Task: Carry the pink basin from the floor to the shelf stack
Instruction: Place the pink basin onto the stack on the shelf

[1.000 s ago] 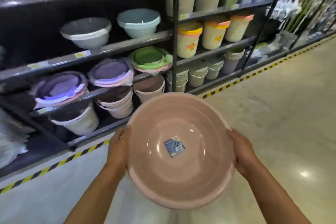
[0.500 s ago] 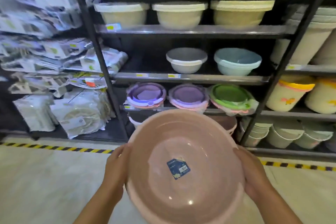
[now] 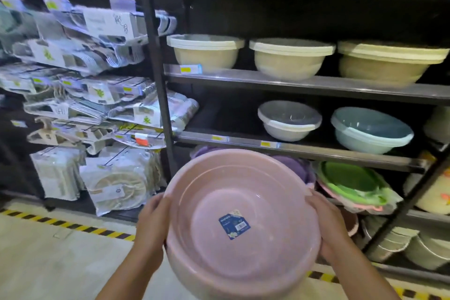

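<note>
Pink basin [image 3: 241,224] held off the floor, mouth tilted toward the camera, just before the shelf [image 3: 292,151]. Left hand [image 3: 152,228] and right hand [image 3: 327,223] clasp opposite rims (fingers wrapped outside). Purple stack [image 3: 294,168] lies directly behind the far rim.

We see dim store light; shelf recesses [image 3: 243,19] go near black. Motion blur smears the packaged goods [image 3: 80,75] at left. Wide-angle bending at the edges. Faint sheen inside the pink basin [image 3: 243,217]; floor [image 3: 48,258] brighter.
</note>
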`<action>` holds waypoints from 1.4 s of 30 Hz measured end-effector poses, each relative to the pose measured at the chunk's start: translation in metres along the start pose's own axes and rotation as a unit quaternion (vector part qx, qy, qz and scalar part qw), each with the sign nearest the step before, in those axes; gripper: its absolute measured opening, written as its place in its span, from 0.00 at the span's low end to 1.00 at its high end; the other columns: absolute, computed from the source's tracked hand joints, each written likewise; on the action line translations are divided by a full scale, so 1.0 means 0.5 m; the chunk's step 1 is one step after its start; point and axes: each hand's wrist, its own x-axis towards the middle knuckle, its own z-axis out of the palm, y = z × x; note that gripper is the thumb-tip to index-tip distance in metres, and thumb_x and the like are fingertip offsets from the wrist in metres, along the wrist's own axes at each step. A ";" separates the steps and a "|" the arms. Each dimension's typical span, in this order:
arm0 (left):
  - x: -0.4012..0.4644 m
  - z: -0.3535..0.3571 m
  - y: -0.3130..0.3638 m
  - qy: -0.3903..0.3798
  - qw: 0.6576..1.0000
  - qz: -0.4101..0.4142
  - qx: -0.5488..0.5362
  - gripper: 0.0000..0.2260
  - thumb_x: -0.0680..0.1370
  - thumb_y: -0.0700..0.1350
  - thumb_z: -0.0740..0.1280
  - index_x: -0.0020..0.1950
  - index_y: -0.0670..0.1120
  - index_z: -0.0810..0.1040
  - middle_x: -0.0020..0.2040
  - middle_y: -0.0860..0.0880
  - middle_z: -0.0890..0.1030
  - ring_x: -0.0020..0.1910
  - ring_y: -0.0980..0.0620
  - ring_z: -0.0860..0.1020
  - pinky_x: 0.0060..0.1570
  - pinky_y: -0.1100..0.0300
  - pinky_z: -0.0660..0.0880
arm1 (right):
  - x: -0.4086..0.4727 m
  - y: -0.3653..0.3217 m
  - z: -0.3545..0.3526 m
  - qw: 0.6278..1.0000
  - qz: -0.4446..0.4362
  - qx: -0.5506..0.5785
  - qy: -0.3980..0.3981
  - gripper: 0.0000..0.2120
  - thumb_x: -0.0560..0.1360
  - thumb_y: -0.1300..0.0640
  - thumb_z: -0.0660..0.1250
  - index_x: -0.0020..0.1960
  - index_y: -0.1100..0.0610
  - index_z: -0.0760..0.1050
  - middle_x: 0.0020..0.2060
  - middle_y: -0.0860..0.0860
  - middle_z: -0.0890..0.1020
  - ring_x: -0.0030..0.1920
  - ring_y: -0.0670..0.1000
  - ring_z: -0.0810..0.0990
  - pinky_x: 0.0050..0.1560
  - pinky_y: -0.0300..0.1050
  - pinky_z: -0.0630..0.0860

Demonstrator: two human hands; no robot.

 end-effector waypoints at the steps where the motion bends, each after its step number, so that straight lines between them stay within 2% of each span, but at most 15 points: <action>1: 0.035 0.007 0.015 -0.006 1.000 0.003 -0.002 0.11 0.69 0.53 0.65 0.44 0.53 0.85 0.49 0.47 0.85 0.48 0.40 0.82 0.44 0.48 0.77 | 0.018 -0.009 0.027 1.000 0.002 0.011 0.006 0.12 0.68 0.56 0.69 0.49 0.49 0.87 0.52 0.61 0.88 0.48 0.61 0.83 0.51 0.59 0.78; 4: 0.152 0.028 0.052 -0.018 1.000 0.022 -0.002 0.08 0.76 0.51 0.65 0.46 0.55 0.85 0.50 0.47 0.85 0.48 0.40 0.82 0.39 0.51 0.72 | 0.070 -0.041 0.101 0.999 0.001 0.028 0.020 0.16 0.70 0.58 0.67 0.56 0.51 0.85 0.54 0.64 0.86 0.57 0.69 0.83 0.60 0.70 0.77; 6: 0.226 0.045 0.074 -0.032 0.999 0.037 0.007 0.09 0.78 0.47 0.64 0.50 0.50 0.84 0.51 0.45 0.85 0.50 0.40 0.83 0.40 0.50 0.74 | 0.104 -0.064 0.144 0.999 0.003 0.036 0.028 0.22 0.71 0.59 0.67 0.64 0.50 0.82 0.56 0.64 0.86 0.59 0.70 0.82 0.62 0.70 0.76; 8: 0.293 0.068 0.097 -0.042 0.998 0.042 0.005 0.09 0.77 0.46 0.64 0.50 0.49 0.84 0.47 0.47 0.86 0.44 0.47 0.83 0.37 0.53 0.74 | 0.153 -0.079 0.184 0.998 0.015 0.052 0.043 0.27 0.69 0.58 0.68 0.69 0.51 0.78 0.59 0.63 0.85 0.60 0.69 0.82 0.64 0.69 0.75; 11: 0.389 0.115 0.125 -0.070 0.997 0.044 0.001 0.10 0.74 0.50 0.65 0.42 0.56 0.86 0.37 0.50 0.87 0.36 0.48 0.83 0.34 0.54 0.75 | 0.236 -0.091 0.239 0.996 0.037 0.062 0.058 0.28 0.66 0.54 0.71 0.66 0.49 0.80 0.59 0.59 0.86 0.60 0.66 0.83 0.65 0.70 0.75; 15: 0.525 0.186 0.133 -0.055 0.998 0.037 -0.015 0.12 0.75 0.51 0.65 0.49 0.47 0.85 0.44 0.41 0.86 0.39 0.42 0.82 0.32 0.55 0.73 | 0.377 -0.103 0.292 0.997 0.043 0.041 0.056 0.23 0.65 0.52 0.72 0.60 0.57 0.84 0.52 0.60 0.87 0.56 0.64 0.85 0.65 0.65 0.76; 18: 0.616 0.235 0.146 -0.057 0.998 0.025 -0.026 0.16 0.75 0.52 0.66 0.56 0.44 0.83 0.51 0.41 0.85 0.46 0.40 0.82 0.43 0.48 0.76 | 0.471 -0.124 0.332 0.998 0.041 0.025 0.051 0.21 0.72 0.53 0.68 0.64 0.57 0.80 0.52 0.59 0.87 0.53 0.62 0.84 0.56 0.58 0.80; 20: 0.661 0.259 0.153 -0.072 0.997 0.018 -0.027 0.14 0.73 0.52 0.67 0.50 0.45 0.85 0.45 0.42 0.84 0.43 0.43 0.80 0.43 0.48 0.72 | 0.521 -0.141 0.364 0.999 0.034 0.005 0.036 0.15 0.75 0.56 0.65 0.58 0.58 0.82 0.50 0.62 0.87 0.54 0.65 0.84 0.55 0.60 0.79; 23: 0.733 0.288 0.161 -0.080 0.996 0.007 -0.024 0.09 0.72 0.52 0.67 0.37 0.50 0.84 0.31 0.49 0.82 0.31 0.46 0.79 0.31 0.55 0.72 | 0.588 -0.157 0.403 0.998 0.044 -0.003 0.034 0.16 0.76 0.57 0.64 0.60 0.61 0.81 0.51 0.65 0.85 0.51 0.64 0.83 0.52 0.57 0.78; 25: 0.779 0.304 0.168 -0.089 0.996 0.003 -0.030 0.10 0.73 0.53 0.67 0.34 0.52 0.84 0.29 0.51 0.82 0.27 0.50 0.80 0.25 0.57 0.72 | 0.621 -0.159 0.429 0.998 0.042 -0.004 0.035 0.16 0.76 0.57 0.64 0.61 0.63 0.78 0.51 0.64 0.85 0.51 0.64 0.83 0.52 0.58 0.78; 27: 0.832 0.321 0.175 -0.101 0.994 -0.006 -0.034 0.10 0.73 0.52 0.67 0.34 0.52 0.84 0.31 0.49 0.83 0.31 0.48 0.81 0.32 0.55 0.74 | 0.652 -0.164 0.458 0.998 0.053 -0.009 0.041 0.13 0.76 0.56 0.65 0.57 0.62 0.79 0.57 0.65 0.84 0.58 0.67 0.82 0.59 0.63 0.76; 31: 0.933 0.350 0.187 -0.121 0.990 -0.024 -0.065 0.07 0.71 0.50 0.68 0.41 0.48 0.82 0.43 0.41 0.82 0.43 0.44 0.79 0.47 0.48 0.73 | 0.705 -0.165 0.521 0.997 0.057 0.004 0.042 0.14 0.76 0.53 0.66 0.58 0.59 0.80 0.59 0.66 0.82 0.55 0.64 0.81 0.57 0.60 0.76; 34: 1.008 0.365 0.198 -0.125 0.989 -0.023 -0.070 0.07 0.71 0.48 0.68 0.44 0.46 0.82 0.41 0.42 0.83 0.42 0.44 0.80 0.47 0.50 0.75 | 0.739 -0.154 0.563 0.997 0.057 0.023 0.046 0.18 0.77 0.52 0.66 0.63 0.61 0.78 0.61 0.64 0.82 0.61 0.65 0.80 0.64 0.63 0.74; 39: 1.095 0.380 0.204 -0.108 0.992 -0.040 -0.054 0.08 0.67 0.47 0.69 0.42 0.45 0.77 0.37 0.44 0.78 0.37 0.46 0.77 0.41 0.53 0.74 | 0.773 -0.136 0.623 0.999 0.034 -0.008 0.040 0.07 0.77 0.57 0.65 0.53 0.59 0.74 0.53 0.61 0.75 0.52 0.61 0.75 0.52 0.58 0.72; 42: 1.129 0.378 0.198 -0.119 0.991 -0.049 -0.044 0.07 0.69 0.47 0.68 0.40 0.44 0.75 0.34 0.44 0.76 0.35 0.45 0.75 0.42 0.51 0.72 | 0.796 -0.134 0.643 0.998 0.029 -0.023 0.046 0.12 0.78 0.56 0.66 0.58 0.62 0.72 0.55 0.64 0.78 0.54 0.62 0.80 0.58 0.62 0.77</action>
